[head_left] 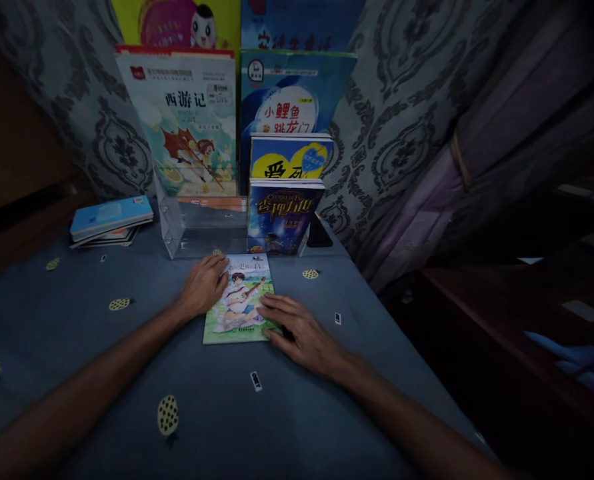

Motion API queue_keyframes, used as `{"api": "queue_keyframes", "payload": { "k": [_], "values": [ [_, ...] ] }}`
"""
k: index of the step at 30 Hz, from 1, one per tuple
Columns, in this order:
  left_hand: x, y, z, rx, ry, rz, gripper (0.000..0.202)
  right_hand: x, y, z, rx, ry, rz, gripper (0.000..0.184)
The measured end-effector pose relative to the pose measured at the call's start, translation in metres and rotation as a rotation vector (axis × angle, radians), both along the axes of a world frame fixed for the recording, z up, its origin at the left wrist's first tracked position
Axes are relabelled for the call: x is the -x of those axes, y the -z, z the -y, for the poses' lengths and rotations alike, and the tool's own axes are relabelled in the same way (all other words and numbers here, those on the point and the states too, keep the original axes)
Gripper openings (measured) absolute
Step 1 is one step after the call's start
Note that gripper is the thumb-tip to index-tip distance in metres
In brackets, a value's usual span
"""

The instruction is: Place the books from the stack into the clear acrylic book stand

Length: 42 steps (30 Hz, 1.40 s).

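Forearms [94, 385] are angling toward a book [241, 303], left fingers [215, 261] and right fingers [279, 303] resting loosely spread on it, so forward pushing could be bumping the stand [169, 230] beyond it.

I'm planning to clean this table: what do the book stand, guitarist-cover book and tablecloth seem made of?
Book stand: probably clear acrylic, glossy; transparent, with bright edges.
Guitarist-cover book: likely paper, smooth; thin, printed cover.
Tablecloth: fabric or vinyl, I cannot tell; matte, no strong glare.
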<state>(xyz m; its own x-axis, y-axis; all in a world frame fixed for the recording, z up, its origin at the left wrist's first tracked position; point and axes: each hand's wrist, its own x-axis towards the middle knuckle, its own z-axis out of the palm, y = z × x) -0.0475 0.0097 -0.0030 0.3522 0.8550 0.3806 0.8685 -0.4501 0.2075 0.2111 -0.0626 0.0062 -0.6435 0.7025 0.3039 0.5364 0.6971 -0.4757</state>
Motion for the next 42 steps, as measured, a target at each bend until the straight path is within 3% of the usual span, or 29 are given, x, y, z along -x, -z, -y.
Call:
{"api": "queue_keyframes", "payload": {
  "k": [8, 18, 26, 31, 37, 42],
  "values": [
    [0.000, -0.001, 0.002, 0.009, -0.103, -0.017, 0.041, -0.006, 0.006, -0.002, 0.036, 0.094, 0.048, 0.053],
    [0.008, 0.001, -0.007, 0.108, -0.038, 0.290, 0.041, -0.006, 0.007, -0.003, 0.110, 0.095, 0.033, 0.054],
    [0.011, 0.001, -0.019, 0.393, -0.168, 1.016, 0.047, -0.007, 0.007, -0.002, 0.090, 0.092, 0.029, 0.054],
    [0.015, -0.010, -0.016, 0.559, -0.288, 1.297, 0.040, -0.007, 0.010, -0.003, 0.091, 0.090, 0.032, 0.055],
    [0.021, -0.019, -0.016, 0.741, -0.267, 1.407, 0.016, -0.008, 0.014, -0.004, 0.064, 0.100, -0.006, 0.053],
    [0.010, -0.024, -0.005, 1.058, -0.098, 1.446, 0.012, -0.008, 0.010, -0.004, 0.098, 0.092, -0.009, 0.053]
  ]
}}
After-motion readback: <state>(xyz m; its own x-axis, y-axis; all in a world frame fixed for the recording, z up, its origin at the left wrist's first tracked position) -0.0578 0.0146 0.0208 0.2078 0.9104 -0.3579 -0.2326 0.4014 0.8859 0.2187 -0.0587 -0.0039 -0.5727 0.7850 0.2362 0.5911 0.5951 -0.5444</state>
